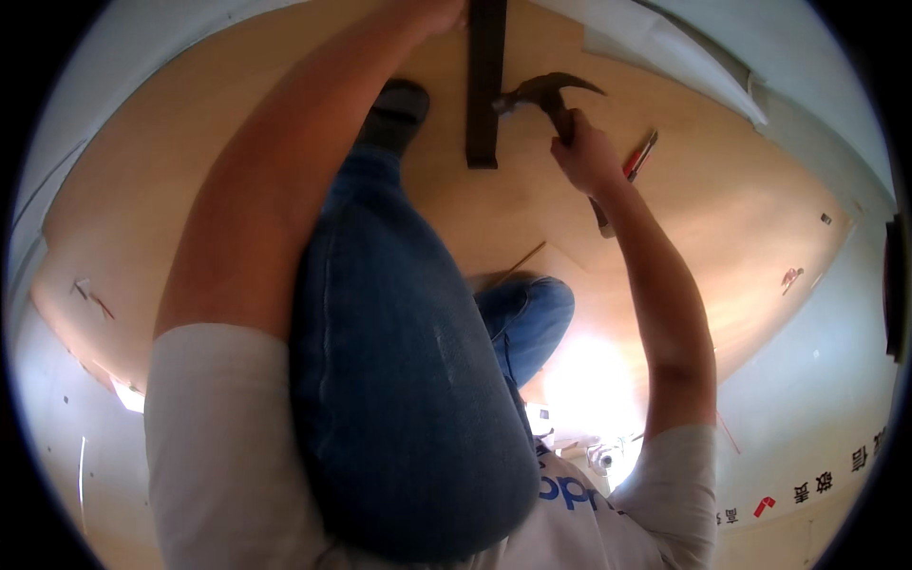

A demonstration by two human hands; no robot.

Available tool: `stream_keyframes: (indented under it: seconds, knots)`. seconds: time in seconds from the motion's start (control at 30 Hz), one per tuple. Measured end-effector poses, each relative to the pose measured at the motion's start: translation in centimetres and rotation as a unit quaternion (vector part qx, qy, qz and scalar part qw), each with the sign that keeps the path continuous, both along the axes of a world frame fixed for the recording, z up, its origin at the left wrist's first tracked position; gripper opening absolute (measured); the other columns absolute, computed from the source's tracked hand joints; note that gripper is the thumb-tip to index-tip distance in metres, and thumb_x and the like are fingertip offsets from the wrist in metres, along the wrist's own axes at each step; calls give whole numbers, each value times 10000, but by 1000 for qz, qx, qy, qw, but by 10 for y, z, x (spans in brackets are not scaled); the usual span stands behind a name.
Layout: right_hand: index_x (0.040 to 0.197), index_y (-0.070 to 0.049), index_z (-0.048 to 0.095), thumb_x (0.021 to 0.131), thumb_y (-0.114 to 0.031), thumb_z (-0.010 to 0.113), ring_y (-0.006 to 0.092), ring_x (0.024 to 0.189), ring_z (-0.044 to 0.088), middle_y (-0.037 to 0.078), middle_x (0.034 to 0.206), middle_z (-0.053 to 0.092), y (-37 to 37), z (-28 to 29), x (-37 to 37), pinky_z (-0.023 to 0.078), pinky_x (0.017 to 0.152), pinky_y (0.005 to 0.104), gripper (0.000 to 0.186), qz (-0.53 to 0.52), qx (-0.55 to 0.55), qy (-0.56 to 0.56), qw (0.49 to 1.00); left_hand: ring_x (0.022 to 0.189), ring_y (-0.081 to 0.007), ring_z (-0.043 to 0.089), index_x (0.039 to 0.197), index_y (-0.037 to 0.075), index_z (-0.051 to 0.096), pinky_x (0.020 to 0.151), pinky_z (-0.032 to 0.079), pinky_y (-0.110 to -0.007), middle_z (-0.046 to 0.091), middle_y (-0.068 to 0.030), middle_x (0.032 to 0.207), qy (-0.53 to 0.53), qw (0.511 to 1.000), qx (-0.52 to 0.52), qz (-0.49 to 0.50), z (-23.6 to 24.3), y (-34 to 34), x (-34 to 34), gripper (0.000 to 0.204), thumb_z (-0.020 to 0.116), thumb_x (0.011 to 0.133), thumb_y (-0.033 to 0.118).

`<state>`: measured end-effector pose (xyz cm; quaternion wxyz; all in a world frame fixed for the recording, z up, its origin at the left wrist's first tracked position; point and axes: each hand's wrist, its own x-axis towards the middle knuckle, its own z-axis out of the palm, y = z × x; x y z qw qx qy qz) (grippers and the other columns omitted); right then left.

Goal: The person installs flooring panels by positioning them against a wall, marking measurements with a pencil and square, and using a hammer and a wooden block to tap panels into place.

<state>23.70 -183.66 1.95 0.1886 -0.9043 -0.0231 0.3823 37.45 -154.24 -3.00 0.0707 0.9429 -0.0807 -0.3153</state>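
My right hand (pixel 587 157) is wrapped round the handle of a claw hammer (pixel 546 92). The hammer's striking face points left, close beside a long dark strip (pixel 484 95), and its claw curves right. At the top edge my left hand (pixel 443 13) is next to the strip's left side, mostly cut off by the frame, with its fingers hidden. The strip lies lengthwise on a tan board-like surface (pixel 541 199), its near end showing. Under my right wrist lies a slim red-and-dark tool (pixel 640 157), partly covered, its exact kind unclear.
My bent leg in jeans (pixel 399 380) fills the middle, with a dark-shod foot (pixel 397 109) left of the strip. A white sheet (pixel 665 47) lies at the far right. Small scraps (pixel 93 297) sit at the left, and a small red-and-white item (pixel 791 276) at the right.
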Motion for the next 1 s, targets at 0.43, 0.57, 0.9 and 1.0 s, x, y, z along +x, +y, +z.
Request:
stream_keyframes:
  seconds: [0.43,0.57,0.9,1.0]
  knots:
    - [1237,-45,538,899,-210,652,478,912,680,280,950,701,14,-7,5,545,788,549,392,20,30,-5,999,1560,-453,145,1624,66,278,1207,218,-666,138,-214,1715,48,998,-16,31,14,-1,-2,740,490,1048,480]
    - [1271,-75,529,915,-244,663,463,878,688,272,934,702,43,-2,4,555,777,521,417,-367,113,-16,923,1557,-457,150,1622,55,276,1198,231,-678,137,-213,1715,42,998,-27,41,33,-4,-1,808,537,1024,533]
    - [1256,-42,561,907,-262,648,358,787,716,222,948,705,-38,-32,-47,561,700,457,422,-142,19,11,990,1559,-451,153,1635,41,220,1217,188,-667,123,-220,1716,12,1000,-5,19,5,-3,-8,951,606,963,593]
    - [1112,-34,566,900,-204,669,184,512,610,80,737,605,-61,-45,-58,486,447,341,291,-331,76,7,940,1492,-413,329,1591,157,372,1189,297,-612,325,-194,1632,-130,990,-33,-34,-17,-4,-31,814,598,953,609]
